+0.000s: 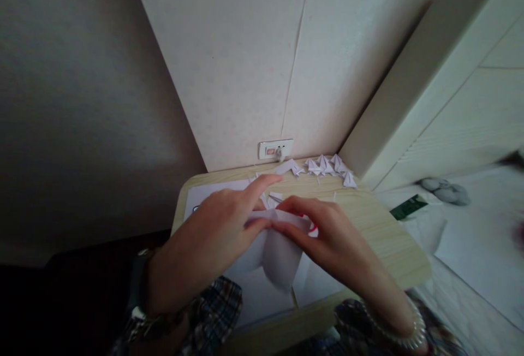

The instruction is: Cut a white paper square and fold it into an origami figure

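A sheet of white paper (282, 260) is held up between my two hands over the small table (364, 225), its top edge bent over in a narrow strip. My left hand (229, 217) pinches the left part of that edge, its index finger stretched out above. From the other side, my right hand (313, 219) grips the edge with thumb and fingers, the two thumbs nearly touching. Something red, perhaps scissors handles (313, 229), shows partly behind my right hand. More white paper (257, 304) lies flat beneath.
Several small folded paper shapes (323, 165) stand along the table's back right edge. A wall socket (275, 149) with a plug sits just behind. At right is a bed (458, 285) with a green box (409, 207) and a grey soft item (445, 191).
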`<state>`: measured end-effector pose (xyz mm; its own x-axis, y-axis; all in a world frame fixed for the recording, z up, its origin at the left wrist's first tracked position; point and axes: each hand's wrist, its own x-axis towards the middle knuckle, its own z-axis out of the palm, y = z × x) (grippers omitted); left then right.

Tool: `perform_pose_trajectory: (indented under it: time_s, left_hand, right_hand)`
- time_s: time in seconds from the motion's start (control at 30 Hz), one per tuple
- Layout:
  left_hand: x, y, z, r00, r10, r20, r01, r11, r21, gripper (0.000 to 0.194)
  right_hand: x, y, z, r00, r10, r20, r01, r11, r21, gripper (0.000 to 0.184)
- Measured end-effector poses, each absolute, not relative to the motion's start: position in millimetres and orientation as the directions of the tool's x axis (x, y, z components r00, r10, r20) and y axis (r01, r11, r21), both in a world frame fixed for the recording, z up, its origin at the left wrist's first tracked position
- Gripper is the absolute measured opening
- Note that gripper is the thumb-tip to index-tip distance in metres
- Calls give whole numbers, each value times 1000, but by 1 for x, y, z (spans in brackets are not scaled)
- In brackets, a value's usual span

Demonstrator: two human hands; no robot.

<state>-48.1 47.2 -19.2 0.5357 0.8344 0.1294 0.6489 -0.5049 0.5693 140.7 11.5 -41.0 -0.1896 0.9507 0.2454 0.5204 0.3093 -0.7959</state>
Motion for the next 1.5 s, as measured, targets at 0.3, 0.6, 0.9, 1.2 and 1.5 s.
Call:
perform_pose_trajectory:
  time_s: [0.3,0.6,0.9,1.2,1.5]
  left_hand:
    - [-59,52,-12,63,740,670,497,-605,622,56]
    - [-58,47,-7,178,958,226,169,-256,952,27]
    - [-48,41,-5,107,961,255,-26,-253,967,12]
    - [-80,43,-1,477,835,274,11,-318,948,54]
    - [-50,39,0,174,942,287,32,-296,955,7]
  right_hand:
    - [143,20,-57,172,943,284,159,258,-953,19]
    - [132,24,-56,377,864,333,0,359,-933,8]
    - [124,22,-47,378,882,281,-2,305,-952,32]
    - [124,22,-48,379,877,293,-3,318,-948,2]
    - [119,17,-42,372,882,288,-1,311,-950,14]
